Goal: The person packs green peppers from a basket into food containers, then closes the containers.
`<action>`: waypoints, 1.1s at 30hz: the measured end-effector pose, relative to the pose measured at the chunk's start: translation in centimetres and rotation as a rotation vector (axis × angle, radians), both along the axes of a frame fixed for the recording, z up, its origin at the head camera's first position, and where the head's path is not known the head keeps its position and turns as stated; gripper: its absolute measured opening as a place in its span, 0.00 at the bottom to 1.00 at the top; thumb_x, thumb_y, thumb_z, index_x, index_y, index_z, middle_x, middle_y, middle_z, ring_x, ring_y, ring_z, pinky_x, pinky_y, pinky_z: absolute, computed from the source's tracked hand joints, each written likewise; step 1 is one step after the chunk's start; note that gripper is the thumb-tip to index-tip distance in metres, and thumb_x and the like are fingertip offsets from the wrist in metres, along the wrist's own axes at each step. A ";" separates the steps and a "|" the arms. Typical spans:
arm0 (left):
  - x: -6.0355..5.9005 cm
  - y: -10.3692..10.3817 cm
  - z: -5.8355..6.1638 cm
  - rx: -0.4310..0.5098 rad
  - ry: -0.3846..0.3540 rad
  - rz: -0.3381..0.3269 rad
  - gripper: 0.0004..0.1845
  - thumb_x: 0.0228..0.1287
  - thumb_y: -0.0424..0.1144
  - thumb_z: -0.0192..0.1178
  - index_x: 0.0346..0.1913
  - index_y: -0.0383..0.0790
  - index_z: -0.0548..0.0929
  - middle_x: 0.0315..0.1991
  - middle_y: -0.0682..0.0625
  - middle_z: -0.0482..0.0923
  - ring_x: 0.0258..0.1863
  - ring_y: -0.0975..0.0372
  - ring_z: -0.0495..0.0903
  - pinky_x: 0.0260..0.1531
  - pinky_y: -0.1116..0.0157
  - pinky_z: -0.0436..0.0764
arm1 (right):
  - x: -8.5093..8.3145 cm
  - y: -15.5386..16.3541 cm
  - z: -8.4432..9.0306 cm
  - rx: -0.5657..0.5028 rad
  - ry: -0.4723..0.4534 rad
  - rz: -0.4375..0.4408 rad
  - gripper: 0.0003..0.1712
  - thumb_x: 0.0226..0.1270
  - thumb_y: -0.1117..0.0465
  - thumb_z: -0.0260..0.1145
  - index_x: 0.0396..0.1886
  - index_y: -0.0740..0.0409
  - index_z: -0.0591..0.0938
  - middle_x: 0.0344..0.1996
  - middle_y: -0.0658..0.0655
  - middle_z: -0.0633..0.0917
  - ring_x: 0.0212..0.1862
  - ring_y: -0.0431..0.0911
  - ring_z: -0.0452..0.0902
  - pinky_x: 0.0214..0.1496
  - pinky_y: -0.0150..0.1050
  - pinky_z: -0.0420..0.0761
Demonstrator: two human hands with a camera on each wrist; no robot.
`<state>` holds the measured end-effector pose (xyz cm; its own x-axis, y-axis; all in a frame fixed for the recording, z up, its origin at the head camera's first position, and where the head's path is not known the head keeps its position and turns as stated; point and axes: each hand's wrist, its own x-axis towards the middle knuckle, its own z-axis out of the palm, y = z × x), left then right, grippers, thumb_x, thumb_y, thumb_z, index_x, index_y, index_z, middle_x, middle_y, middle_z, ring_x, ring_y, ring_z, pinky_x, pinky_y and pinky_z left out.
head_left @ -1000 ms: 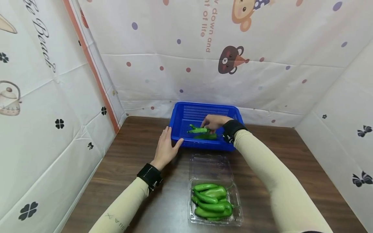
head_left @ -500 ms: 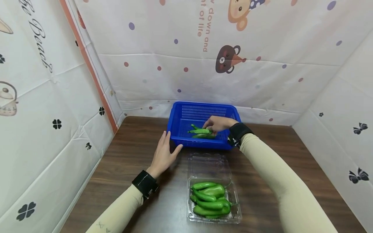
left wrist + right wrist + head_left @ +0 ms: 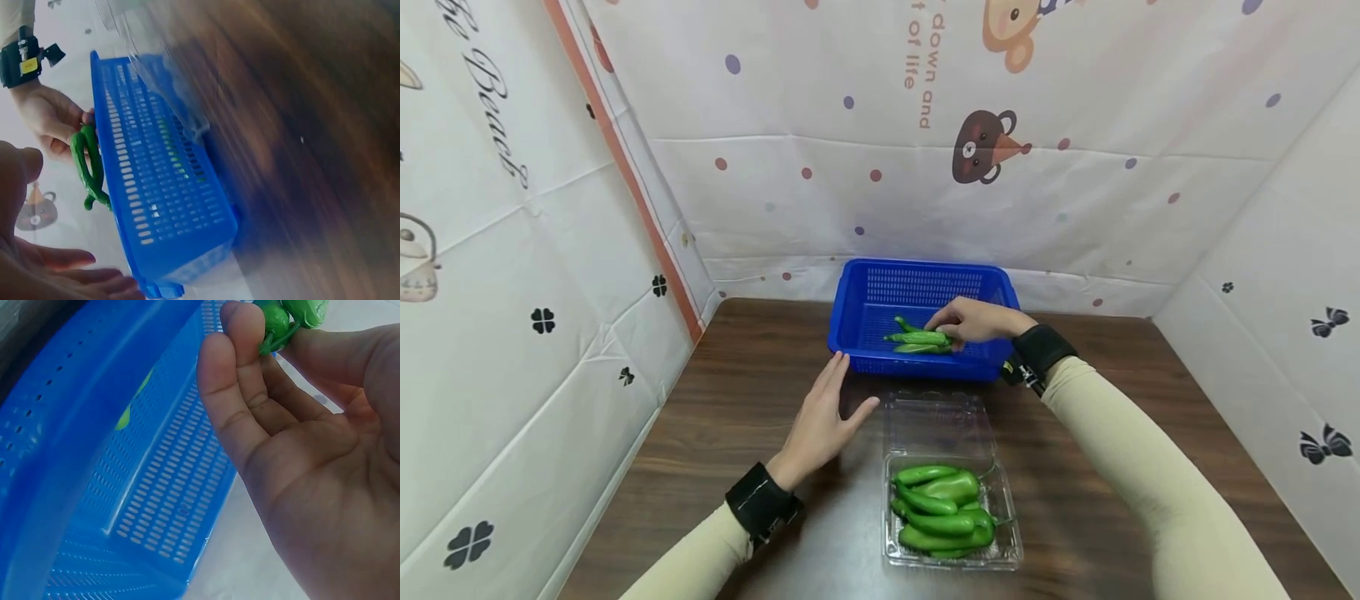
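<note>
Right hand (image 3: 973,321), slender glossy green peppers (image 3: 917,338)

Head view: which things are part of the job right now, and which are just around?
In the job: right hand pinching green peppers; blue basket; clear tray of peppers; left hand.
Just around: wooden table; printed backdrop.

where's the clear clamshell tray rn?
In the head view the clear clamshell tray sits on the table near the person, just in front of the blue basket, lid open toward it, green peppers inside, right of the left hand.
</note>
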<state>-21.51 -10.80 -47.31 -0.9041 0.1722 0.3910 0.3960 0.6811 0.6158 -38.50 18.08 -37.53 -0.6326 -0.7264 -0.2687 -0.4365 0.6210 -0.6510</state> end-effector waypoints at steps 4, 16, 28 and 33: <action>1.0 0.2 -0.1 -0.013 0.003 -0.101 0.45 0.70 0.56 0.65 0.78 0.30 0.61 0.77 0.35 0.61 0.76 0.48 0.63 0.72 0.50 0.66 | 1.3 0.5 0.0 -0.020 0.031 0.042 0.20 0.84 0.65 0.51 0.67 0.62 0.79 0.32 0.63 0.84 0.38 0.53 0.86 0.46 0.53 0.85; 3.5 0.2 -0.3 -0.111 -0.110 -0.367 0.53 0.64 0.66 0.65 0.81 0.38 0.57 0.80 0.46 0.55 0.77 0.54 0.60 0.72 0.52 0.67 | 5.1 1.8 -0.8 -0.046 0.022 0.080 0.20 0.84 0.63 0.52 0.68 0.58 0.79 0.26 0.59 0.79 0.34 0.45 0.86 0.28 0.37 0.72; 3.9 0.0 -0.7 -0.232 -0.169 -0.507 0.63 0.50 0.63 0.77 0.80 0.34 0.57 0.80 0.41 0.56 0.78 0.50 0.57 0.74 0.52 0.63 | 8.6 3.4 -1.8 -0.096 0.037 0.124 0.19 0.84 0.61 0.53 0.67 0.58 0.81 0.28 0.53 0.86 0.31 0.45 0.85 0.23 0.33 0.69; 4.1 -0.2 -1.1 -0.249 -0.185 -0.531 0.63 0.48 0.64 0.77 0.79 0.32 0.58 0.80 0.39 0.56 0.79 0.50 0.57 0.74 0.52 0.63 | 10.2 3.7 -2.4 -0.109 0.022 0.147 0.19 0.84 0.60 0.54 0.66 0.54 0.81 0.25 0.53 0.85 0.30 0.50 0.86 0.22 0.31 0.67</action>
